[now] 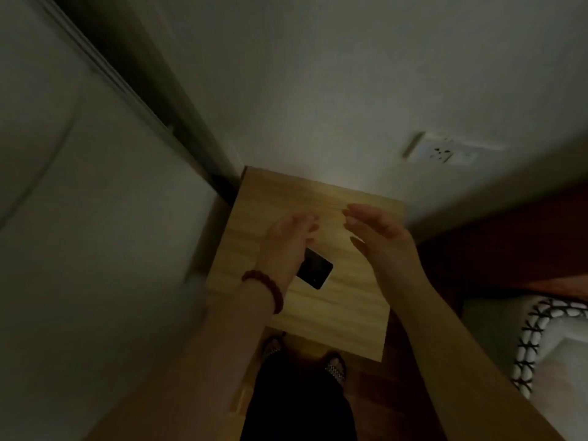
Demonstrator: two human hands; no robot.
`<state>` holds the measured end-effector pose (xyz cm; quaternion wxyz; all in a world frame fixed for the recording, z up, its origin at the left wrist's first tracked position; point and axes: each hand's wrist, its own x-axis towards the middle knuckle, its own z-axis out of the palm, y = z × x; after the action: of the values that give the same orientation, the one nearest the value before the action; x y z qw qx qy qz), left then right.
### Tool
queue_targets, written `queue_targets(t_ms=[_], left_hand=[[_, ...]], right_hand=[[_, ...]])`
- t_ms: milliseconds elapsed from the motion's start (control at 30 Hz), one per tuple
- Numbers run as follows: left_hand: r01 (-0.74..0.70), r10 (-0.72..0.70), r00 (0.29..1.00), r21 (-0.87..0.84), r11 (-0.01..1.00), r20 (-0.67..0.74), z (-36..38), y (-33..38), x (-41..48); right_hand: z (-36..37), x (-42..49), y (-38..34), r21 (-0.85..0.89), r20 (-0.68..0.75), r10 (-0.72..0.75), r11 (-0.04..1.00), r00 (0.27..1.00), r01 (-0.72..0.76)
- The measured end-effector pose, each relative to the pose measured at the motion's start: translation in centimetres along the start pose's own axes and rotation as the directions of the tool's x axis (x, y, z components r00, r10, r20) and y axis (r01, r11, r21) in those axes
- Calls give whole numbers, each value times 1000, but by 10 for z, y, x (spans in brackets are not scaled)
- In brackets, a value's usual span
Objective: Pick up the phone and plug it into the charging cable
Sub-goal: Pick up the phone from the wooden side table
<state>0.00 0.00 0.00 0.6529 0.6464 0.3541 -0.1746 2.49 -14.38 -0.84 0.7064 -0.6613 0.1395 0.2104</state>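
Phone (314, 269): dark, lies flat near the middle of the small wooden table (350, 313), its left end hidden under the left hand.
Left hand (288, 241): hovers over the phone, fingers loosely spread, grasping nothing; contact with the phone cannot be told. A red bead bracelet (267, 289) circles the wrist.
Right hand (380, 233): held above the table beside the phone, fingers released, empty.
Wall socket (442, 152): on the wall beyond the table.
Picture: dim and blurred.
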Motion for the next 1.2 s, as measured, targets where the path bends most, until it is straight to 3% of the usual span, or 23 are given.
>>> queue_targets(t_ms=[333, 567, 833, 967, 1033, 1200], left_hand=[[233, -233, 969, -11, 972, -79, 6, -89, 87], [525, -532, 845, -97, 846, -60, 9, -135, 124], [509, -565, 816, -314, 802, -121, 16, -149, 145], [531, -589, 790, -293, 795, -169, 18, -150, 145], [521, -579, 798, -288, 803, -169, 20, -150, 143], [531, -566, 814, -225, 817, -135, 29, -149, 131]], right_hand=[[14, 74, 110, -94, -32, 124, 988, 992, -126], [24, 104, 171, -341, -62, 233, 909, 970, -240], [30, 121, 196, -618, -74, 255, 747, 964, -245], [35, 120, 204, -759, 2, 231, 633, 973, -149], [39, 117, 204, -771, -26, 268, 608, 963, -189], [31, 118, 198, -881, -55, 385, 416, 921, -226]])
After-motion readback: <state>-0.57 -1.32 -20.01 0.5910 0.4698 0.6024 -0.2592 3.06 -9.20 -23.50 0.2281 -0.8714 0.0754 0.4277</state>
